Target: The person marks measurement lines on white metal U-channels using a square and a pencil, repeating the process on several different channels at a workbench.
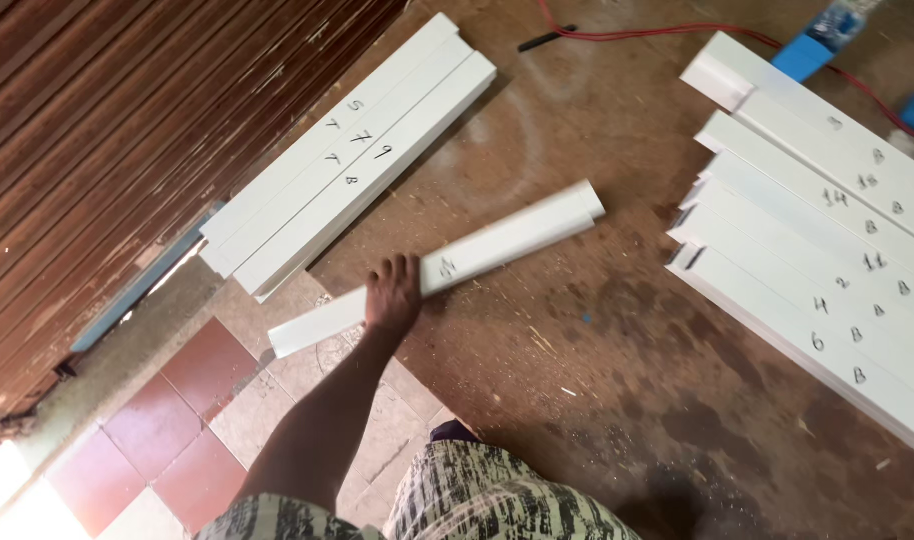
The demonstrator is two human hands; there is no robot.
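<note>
On the brown floor [597, 380] I saw two stacks of white boards, one upper left [347, 155], one at right [827, 250]. Between them my left hand [393, 297] was clamped around a single white board [447, 265], its long axis running lower-left to upper-right, arm stretched forward; my right hand was unseen

Three long white boards [347, 160] are seen stacked side by side at upper left. One white board [507, 240] is gripped near its middle by one hand [393, 296]. About six white boards [827, 240] are laid out at right; the exact number cannot be told. One red cable [657, 32] and two blue objects [807, 52] are counted at the top.
</note>
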